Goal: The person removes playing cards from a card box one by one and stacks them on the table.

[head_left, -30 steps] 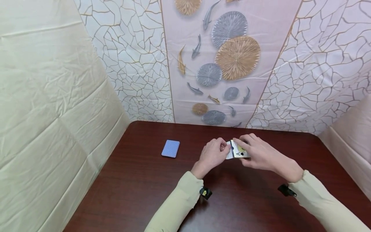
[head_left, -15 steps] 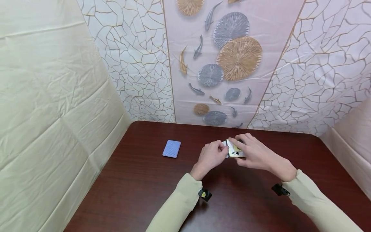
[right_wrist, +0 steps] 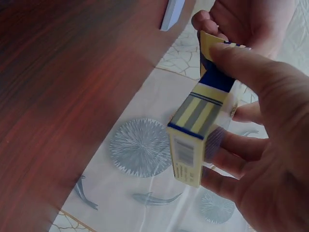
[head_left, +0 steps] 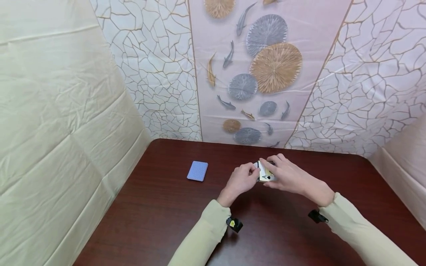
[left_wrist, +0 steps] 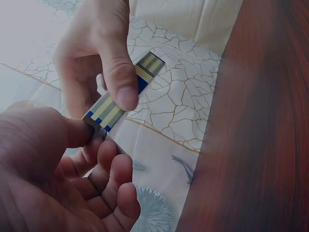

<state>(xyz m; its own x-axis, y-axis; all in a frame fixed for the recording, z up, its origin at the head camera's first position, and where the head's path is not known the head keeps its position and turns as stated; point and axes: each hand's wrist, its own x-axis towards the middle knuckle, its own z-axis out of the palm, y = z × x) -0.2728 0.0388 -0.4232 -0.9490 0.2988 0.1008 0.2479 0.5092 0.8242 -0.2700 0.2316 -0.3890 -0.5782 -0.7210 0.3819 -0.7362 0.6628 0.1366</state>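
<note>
My right hand (head_left: pixel 293 179) grips a playing card box (head_left: pixel 263 176) above the table, with the thumb along one narrow side and the fingers around the other. An ace of spades design shows on its upper face. My left hand (head_left: pixel 240 181) pinches the flap end of the box between thumb and fingers. In the right wrist view, the far end of the box (right_wrist: pixel 186 154) bears a barcode. Striped yellow and blue edging of the box (left_wrist: pixel 150 64) appears in the left wrist view. Whether anything is inside cannot be seen.
A deck of blue-backed playing cards (head_left: pixel 198 171) lies face down on the dark wooden table (head_left: pixel 159 207), left of both hands. Patterned cloth (head_left: pixel 243 122) hangs behind the table's far edge, and a plain pale cloth (head_left: pixel 66 129) hangs on the left.
My right hand and the box have shifted left, closer to the left hand. Less of the white flap end shows between the hands. The blue-backed deck has stayed put.
</note>
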